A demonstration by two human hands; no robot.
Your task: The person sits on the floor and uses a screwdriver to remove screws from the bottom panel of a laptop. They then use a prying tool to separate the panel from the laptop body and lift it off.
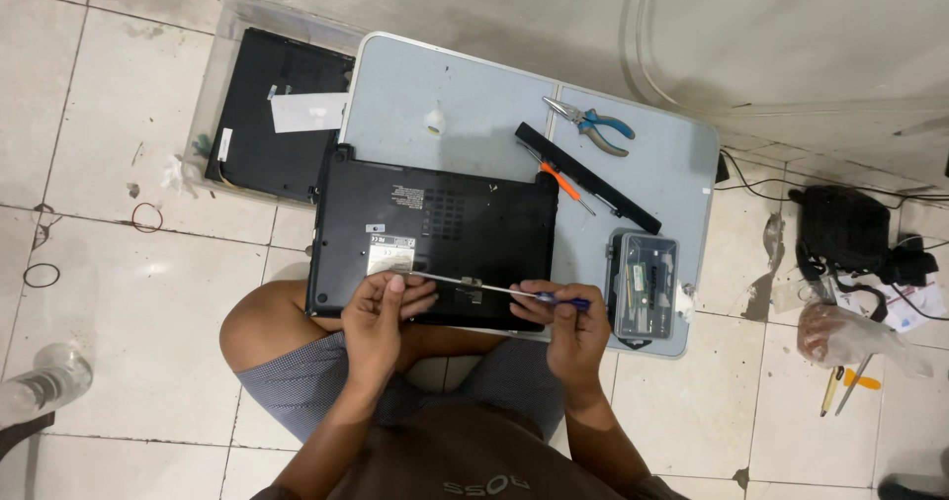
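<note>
A black laptop (435,233) lies upside down on a small grey folding table (435,95), its underside facing up. My right hand (568,327) grips a long screwdriver (494,290) by its blue handle, holding it level over the laptop's near edge. My left hand (381,312) pinches the screwdriver's metal tip end between thumb and fingers, just above the laptop's near left part.
On the table lie blue-handled pliers (593,125), a long black strip (588,176), an orange-handled screwdriver (565,186) and a clear box of bits (643,285). A second black laptop (272,115) lies on the floor at left. A black bag (840,228) and cables sit at right.
</note>
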